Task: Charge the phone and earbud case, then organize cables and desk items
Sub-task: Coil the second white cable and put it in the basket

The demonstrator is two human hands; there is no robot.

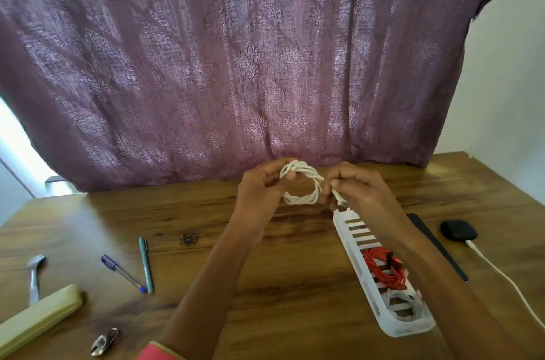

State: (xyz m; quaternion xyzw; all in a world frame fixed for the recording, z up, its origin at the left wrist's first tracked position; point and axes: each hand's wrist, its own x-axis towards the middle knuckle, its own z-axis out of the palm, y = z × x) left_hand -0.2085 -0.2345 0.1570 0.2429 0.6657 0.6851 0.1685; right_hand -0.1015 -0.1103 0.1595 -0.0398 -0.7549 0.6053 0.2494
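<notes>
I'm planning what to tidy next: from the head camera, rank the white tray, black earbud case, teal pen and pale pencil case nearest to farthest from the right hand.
1. white tray: its far end lies just under the right hand.
2. black earbud case: on the right, cable plugged in.
3. teal pen: left of centre.
4. pale pencil case: near left corner.
</notes>
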